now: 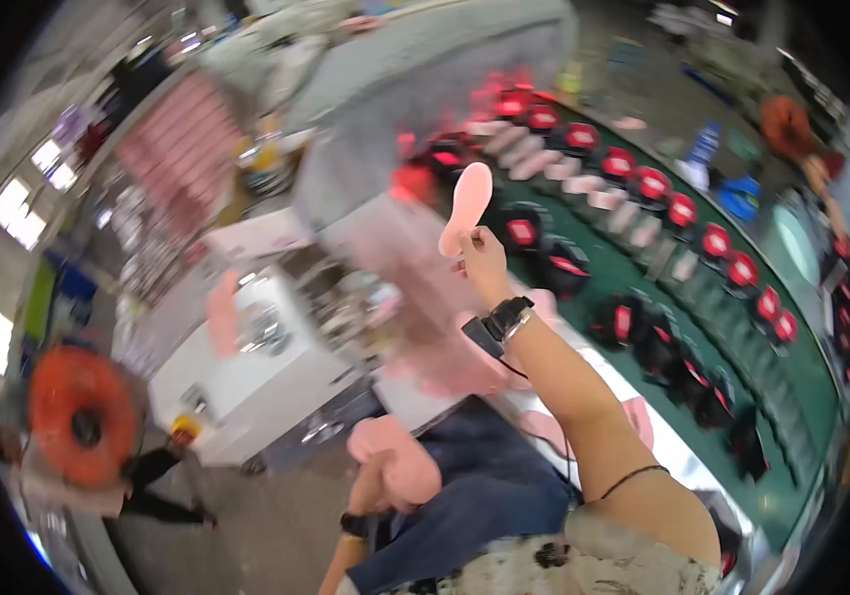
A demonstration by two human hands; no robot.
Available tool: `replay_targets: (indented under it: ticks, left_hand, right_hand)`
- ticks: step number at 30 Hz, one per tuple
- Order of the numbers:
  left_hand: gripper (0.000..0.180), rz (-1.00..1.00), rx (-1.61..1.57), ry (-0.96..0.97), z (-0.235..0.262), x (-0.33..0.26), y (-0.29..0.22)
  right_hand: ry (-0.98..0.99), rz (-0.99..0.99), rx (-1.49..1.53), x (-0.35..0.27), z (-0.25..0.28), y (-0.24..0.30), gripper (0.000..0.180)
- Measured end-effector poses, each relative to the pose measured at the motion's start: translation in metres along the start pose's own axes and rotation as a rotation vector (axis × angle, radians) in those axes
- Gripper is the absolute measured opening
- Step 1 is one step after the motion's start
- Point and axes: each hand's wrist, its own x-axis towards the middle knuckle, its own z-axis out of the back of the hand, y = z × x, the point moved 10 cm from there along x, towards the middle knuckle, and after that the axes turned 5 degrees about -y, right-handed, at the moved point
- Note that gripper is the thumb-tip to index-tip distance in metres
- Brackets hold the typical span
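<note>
My right hand (pixel 482 260) is stretched forward over the edge of a green conveyor belt (pixel 583 268), pinching a pink insole (pixel 467 203) by its narrow end. The insole's wide end points away from me. Low on the left, beside my lap, my left hand (pixel 370 483) grips a stack of pink insoles (pixel 400 461); part of its fingers is hidden behind them. Dark shoes with red inside (pixel 522 233) stand on the belt just right of my right hand. More pink pieces (pixel 544 428) lie on the pale surface under my right forearm.
Rows of dark shoes with red inside (pixel 653 183) and small pale pieces (pixel 603 198) run along the belt. Left of me is a white machine table (pixel 246 387). An orange ring-shaped cushion (pixel 81 416) and a person's legs show at far left. Another person (pixel 841 188) is at far right.
</note>
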Motion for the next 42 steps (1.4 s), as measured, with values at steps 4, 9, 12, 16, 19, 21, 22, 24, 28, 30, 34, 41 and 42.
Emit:
replay_targets:
  ticks: [4,9,12,16,19,21,22,24,28,30,34,41,42]
  left_hand:
    - [0.039,0.174,-0.183,0.335,-0.028,0.003,0.015]
    - [0.048,0.074,-0.167,0.283,-0.072,0.010,-0.006]
    - [0.049,0.015,-0.183,0.245,-0.077,-0.003,-0.017]
    - [0.051,0.031,-0.118,0.299,-0.091,0.006,-0.015]
    - [0.052,0.034,-0.127,0.296,-0.087,-0.002,-0.014]
    - [0.049,0.024,-0.136,0.290,-0.087,-0.007,-0.014]
    - [0.048,0.023,-0.122,0.317,-0.097,-0.004,-0.015]
    - [0.045,0.029,-0.103,0.297,-0.092,-0.001,-0.011]
    - [0.044,0.081,-0.057,0.232,-0.070,-0.001,-0.011]
    - [0.044,0.098,-0.114,0.230,-0.071,-0.003,-0.013]
    - [0.046,0.118,-0.272,0.214,-0.053,-0.023,-0.016]
    - [0.042,0.063,-0.287,0.346,-0.056,-0.035,-0.011]
    - [0.041,0.063,-0.286,0.317,-0.047,-0.029,-0.004]
  right_hand:
    - [-0.325,0.101,0.022,0.015,0.205,0.012,0.026]
    - [-1.109,0.364,-0.905,-0.035,0.533,0.008,0.026]
    - [-0.914,0.001,-0.729,-0.014,0.583,-0.034,0.030]
    - [-0.880,0.224,-0.498,0.001,0.571,-0.032,0.040]
    - [-0.742,0.558,-0.705,-0.020,0.380,0.051,0.025]
    - [-0.239,0.496,-0.510,-0.047,0.239,0.051,0.015]
    - [0.011,0.375,-0.212,-0.067,0.197,0.007,0.014]
    - [0.411,0.195,-0.039,-0.146,0.091,-0.019,0.023]
    - [0.701,0.297,-0.423,-0.244,-0.002,-0.039,0.030]
    - [0.579,0.249,-0.299,-0.225,-0.009,-0.053,0.030]
    - [0.414,-0.074,-0.190,-0.164,-0.024,-0.067,0.037]
    - [0.248,0.080,-0.332,-0.073,-0.090,-0.064,0.047]
    - [0.315,0.002,-0.297,-0.076,-0.091,-0.059,0.047]
